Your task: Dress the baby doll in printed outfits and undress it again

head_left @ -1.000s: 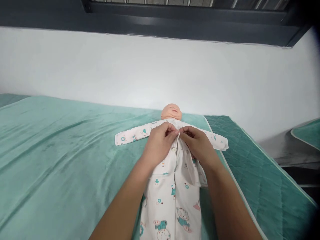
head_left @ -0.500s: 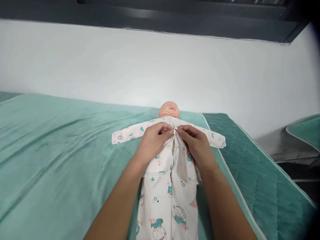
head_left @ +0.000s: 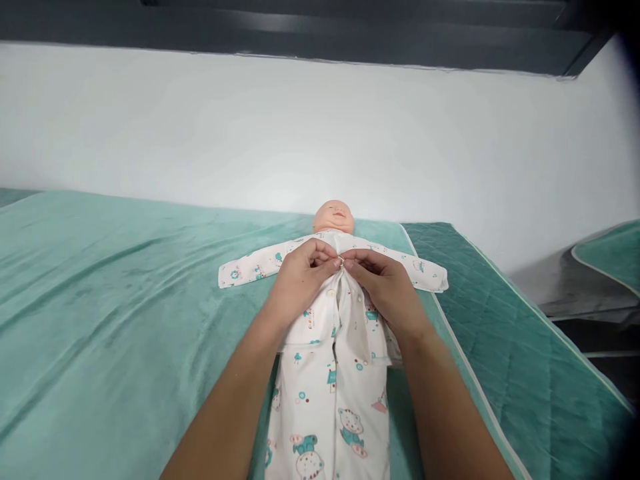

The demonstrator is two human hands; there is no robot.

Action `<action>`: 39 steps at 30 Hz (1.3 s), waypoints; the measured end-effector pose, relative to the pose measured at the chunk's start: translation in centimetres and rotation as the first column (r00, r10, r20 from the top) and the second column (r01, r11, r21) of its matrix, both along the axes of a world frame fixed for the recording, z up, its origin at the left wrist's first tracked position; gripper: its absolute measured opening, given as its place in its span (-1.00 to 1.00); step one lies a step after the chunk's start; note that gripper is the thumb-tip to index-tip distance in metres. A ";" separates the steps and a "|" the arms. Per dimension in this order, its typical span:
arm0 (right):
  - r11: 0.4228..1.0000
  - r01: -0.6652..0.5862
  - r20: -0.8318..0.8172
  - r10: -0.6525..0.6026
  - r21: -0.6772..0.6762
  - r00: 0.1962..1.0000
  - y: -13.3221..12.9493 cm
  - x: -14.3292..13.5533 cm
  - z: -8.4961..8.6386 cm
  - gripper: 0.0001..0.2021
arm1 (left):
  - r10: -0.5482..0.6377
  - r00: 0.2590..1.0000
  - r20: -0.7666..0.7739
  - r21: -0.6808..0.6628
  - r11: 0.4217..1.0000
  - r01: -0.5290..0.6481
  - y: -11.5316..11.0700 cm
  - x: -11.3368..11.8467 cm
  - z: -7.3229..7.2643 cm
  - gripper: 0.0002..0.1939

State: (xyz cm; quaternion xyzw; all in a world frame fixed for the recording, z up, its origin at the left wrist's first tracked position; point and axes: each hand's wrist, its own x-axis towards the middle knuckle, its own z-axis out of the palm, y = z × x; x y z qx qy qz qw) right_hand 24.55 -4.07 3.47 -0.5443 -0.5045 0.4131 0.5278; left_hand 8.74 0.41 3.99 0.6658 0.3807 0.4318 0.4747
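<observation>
A baby doll (head_left: 333, 216) lies on its back, dressed in a white printed baby shirt (head_left: 311, 331) and matching pants (head_left: 320, 413). At the chest, my left hand (head_left: 306, 272) pinches the left front edge of the shirt between thumb and fingers. Opposite it, my right hand (head_left: 385, 283) pinches the right front edge, and the fingertips of both hands nearly meet. A pale button (head_left: 331, 293) shows on the shirt just below them. Under my hands the front panels gape slightly. Both sleeves stretch out sideways.
A light green sheet (head_left: 125, 320) with soft wrinkles covers the bed. To the right lies a darker green quilted pad (head_left: 490, 333). Behind the doll's head rises a white wall (head_left: 280, 133), with a dark metal beam (head_left: 300, 30) above. Another green bed corner (head_left: 613, 257) is at far right.
My fingertips have come closer together at the shirt front, and the gap between them is smaller. The whole view has shifted slightly.
</observation>
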 end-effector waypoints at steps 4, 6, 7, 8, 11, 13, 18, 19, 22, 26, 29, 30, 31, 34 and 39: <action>1.000 -0.025 0.059 0.025 0.005 0.998 -0.1 -0.1 0.2 -0.69 | -0.038 0.999 0.010 -0.017 0.999 0.038 0.0 -0.2 -0.1 -0.77; 0.999 -0.036 0.089 0.034 0.020 0.995 -0.1 -0.1 0.2 -0.72 | -0.031 0.999 0.007 -0.027 0.999 0.031 0.0 -0.1 -0.1 -0.77; 0.999 -0.042 0.107 0.038 0.029 0.994 -0.1 -0.2 0.2 -0.74 | -0.023 1.000 0.005 -0.034 0.999 0.024 0.0 0.0 0.0 -0.77; 0.998 -0.046 0.125 0.041 0.037 0.991 0.0 -0.2 0.2 -0.76 | -0.015 1.000 0.007 -0.042 0.999 0.016 0.0 0.0 0.0 -0.76; 0.997 -0.038 0.189 0.026 0.062 0.982 0.0 -0.3 0.1 -0.79 | -0.005 1.000 0.031 -0.073 0.997 0.007 0.0 0.2 -0.1 -0.73; 0.996 -0.030 0.233 0.011 0.078 0.972 0.1 -0.3 0.0 -0.80 | -0.023 0.998 0.061 -0.093 0.995 0.028 0.0 0.1 -0.1 -0.73; 0.994 -0.020 0.264 -0.010 0.111 0.965 0.2 -0.5 -0.1 -0.79 | -0.084 0.983 0.164 -0.145 0.983 0.108 0.1 -0.1 -0.2 -0.74; 0.993 -0.018 0.255 -0.011 0.114 0.967 0.2 -0.6 -0.2 -0.78 | -0.076 0.982 0.175 -0.146 0.984 0.102 0.1 -0.1 -0.2 -0.75; 0.994 -0.022 0.186 0.002 0.109 0.982 0.2 -0.5 -0.3 -0.73 | -0.013 0.990 0.142 -0.101 0.995 0.028 0.1 0.2 -0.4 -0.78; 0.996 -0.018 -0.022 0.020 0.087 1.000 0.5 -0.2 -0.7 -0.71 | 0.138 0.989 -0.046 0.136 0.982 -0.130 0.2 0.6 -0.6 -0.81; 0.986 0.078 -0.135 -0.058 0.150 0.989 0.9 0.3 -1.2 -0.79 | 0.196 0.970 -0.147 0.399 0.909 -0.123 0.7 0.6 -0.7 -0.79; 0.978 0.119 -0.155 -0.092 0.172 0.984 1.0 0.4 -1.3 -0.81 | 0.192 0.967 -0.167 0.461 0.882 -0.095 0.9 0.6 -0.6 -0.77; 0.970 0.157 -0.167 -0.126 0.188 0.978 1.1 0.6 -1.5 -0.82 | 0.178 0.966 -0.189 0.503 0.862 -0.060 1.1 0.6 -0.6 -0.75; 0.944 0.226 -0.115 -0.203 0.240 0.972 1.4 0.9 -1.9 -0.80 | 0.117 0.954 -0.277 0.515 0.856 0.044 1.6 0.7 -0.7 -0.67; 0.951 0.110 0.151 -0.159 0.290 0.976 2.3 0.9 -2.0 -0.67 | 0.137 0.926 -0.350 0.436 0.899 0.032 1.7 0.8 -0.9 -0.59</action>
